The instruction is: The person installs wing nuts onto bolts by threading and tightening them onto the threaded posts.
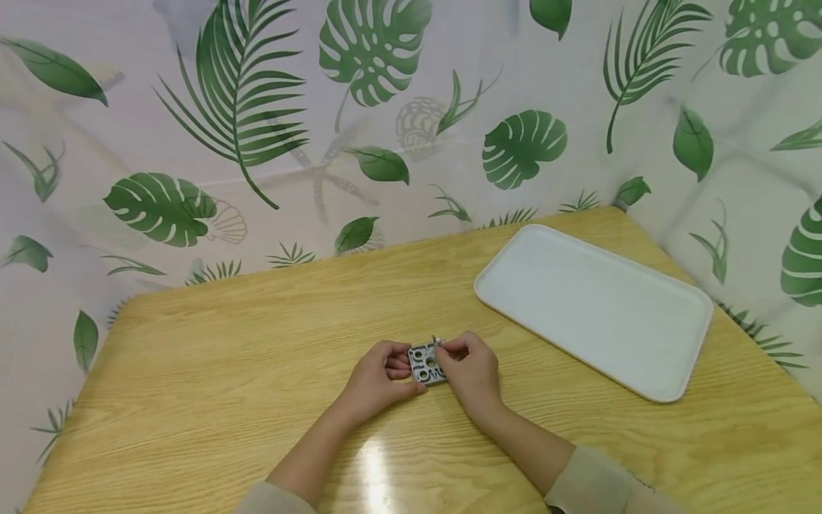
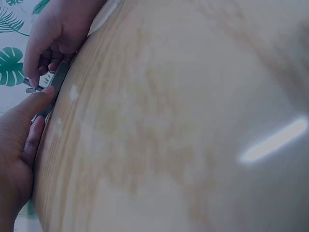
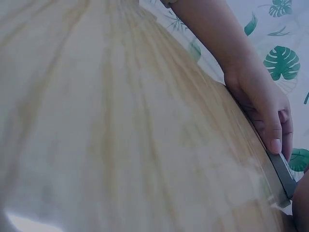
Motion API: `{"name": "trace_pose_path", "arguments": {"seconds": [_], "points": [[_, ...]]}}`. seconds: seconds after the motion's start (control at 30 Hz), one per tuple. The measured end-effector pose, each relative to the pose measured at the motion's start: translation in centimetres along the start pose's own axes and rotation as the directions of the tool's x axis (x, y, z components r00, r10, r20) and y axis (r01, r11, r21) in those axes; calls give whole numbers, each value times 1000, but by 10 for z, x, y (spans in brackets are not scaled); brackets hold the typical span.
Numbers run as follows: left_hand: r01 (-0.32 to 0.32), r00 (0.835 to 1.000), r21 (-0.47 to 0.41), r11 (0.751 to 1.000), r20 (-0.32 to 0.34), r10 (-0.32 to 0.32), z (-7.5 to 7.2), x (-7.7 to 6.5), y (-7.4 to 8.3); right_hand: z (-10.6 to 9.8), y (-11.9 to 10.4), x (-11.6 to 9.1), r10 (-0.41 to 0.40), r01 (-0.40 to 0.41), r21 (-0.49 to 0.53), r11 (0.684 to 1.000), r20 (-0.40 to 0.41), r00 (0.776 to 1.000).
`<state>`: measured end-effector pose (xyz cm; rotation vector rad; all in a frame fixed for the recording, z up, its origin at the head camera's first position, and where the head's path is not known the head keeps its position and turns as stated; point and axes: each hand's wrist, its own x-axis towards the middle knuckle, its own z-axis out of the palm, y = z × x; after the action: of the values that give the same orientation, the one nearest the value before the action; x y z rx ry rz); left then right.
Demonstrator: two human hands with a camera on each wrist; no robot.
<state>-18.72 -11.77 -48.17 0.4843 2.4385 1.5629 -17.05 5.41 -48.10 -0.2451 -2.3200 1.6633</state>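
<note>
Pale sleeves (image 1: 594, 482) reach over the counter (image 1: 257, 364); the hold looks fiddly.
Well in from the far edge, the left hand (image 1: 375, 380) grips a small holed metal plate (image 1: 425, 365); the right hand (image 1: 475, 368) pinches a tiny metal piece (image 1: 437, 342) at its far side. A slipping pinch could drop that piece; a slack left hold might let the plate skid.

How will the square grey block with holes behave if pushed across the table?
Likely stiff: the square grey block shows straight edges. Unlikely to roll or tip: it's broad and flat. May slide readily: the wood-grain table looks glossy, with a bright reflection.
</note>
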Motion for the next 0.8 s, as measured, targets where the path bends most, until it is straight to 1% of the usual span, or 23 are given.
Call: {"name": "trace_pose_path", "arguments": {"seconds": [0.17, 0.23, 0.27, 0.3, 0.33, 0.37, 0.4, 0.43, 0.47, 0.5, 0.53, 0.57, 0.6, 0.63, 0.67, 0.7, 0.73, 0.77, 0.8], "points": [[4, 1000, 0, 1000, -5, -4, 1, -1, 0, -7, -6, -3, 9, -8, -33, 999, 12, 1000], [8, 1000, -3, 1000, -8, -8, 1, -1, 0, -14, -10, 0, 9, -8, -37, 999, 31, 999], [12, 1000, -6, 1000, -8, -12, 2, -1, -1, -18, -11, 5, 4, -2, -44, 999, 50, 999], [19, 1000, -7, 1000, -7, -19, 2, -1, -1, -22, -12, 11, -14, 18, -48, 999, 90, 996], [21, 1000, -8, 1000, -7, -21, 3, -1, -2, -27, -13, 20, -42, 52, -58, 997, 155, 987], [25, 1000, -9, 1000, -6, -25, 3, -1, -2, -32, -12, 32, -81, 100, -71, 992, 241, 967], [28, 1000, -7, 1000, -6, -28, 3, -2, -2, -36, -12, 44, -111, 145, -74, 987, 344, 932], [32, 999, -5, 999, -5, -32, 2, -2, -3, -39, -10, 58, -135, 185, -67, 980, 457, 879], [36, 999, -3, 999, -4, -36, 1, -3, -3, -41, -9, 71, -148, 217, -54, 975, 572, 807], [35, 999, -1, 999, -6, -35, 0, -3, -4, -42, -7, 83, -151, 238, -36, 971, 678, 720], [37, 999, 3, 999, -7, -36, -1, -3, -5, -42, -5, 94, -141, 239, -17, 971, 765, 628], [41, 999, 5, 999, -5, -41, -2, -4, -6, -41, -6, 103, -117, 219, -5, 976, 832, 543], [39, 999, 8, 999, -4, -39, -3, -4, -6, -40, -6, 110, -87, 193, -7, 981, 877, 472], [40, 999, 10, 999, -1, -40, -4, -4, -7, -38, -7, 116, -61, 174, -13, 985, 909, 412], [38, 999, 11, 999, 3, -38, -5, -3, -7, -37, -9, 120, -37, 152, -20, 988, 931, 362], [35, 999, 10, 999, 5, -36, -5, -2, -7, -35, -11, 123, -18, 137, -28, 990, 946, 324], [35, 999, 7, 999, 8, -35, -4, -2, -6, -35, -13, 125, 0, 117, -36, 992, 956, 292], [30, 999, 3, 1000, 12, -30, -3, -1, -6, -35, -15, 127, 14, 105, -43, 994, 964, 267], [24, 1000, 0, 1000, 16, -24, -2, 0, -5, -35, -15, 128, 24, 100, -51, 994, 968, 250]]}}
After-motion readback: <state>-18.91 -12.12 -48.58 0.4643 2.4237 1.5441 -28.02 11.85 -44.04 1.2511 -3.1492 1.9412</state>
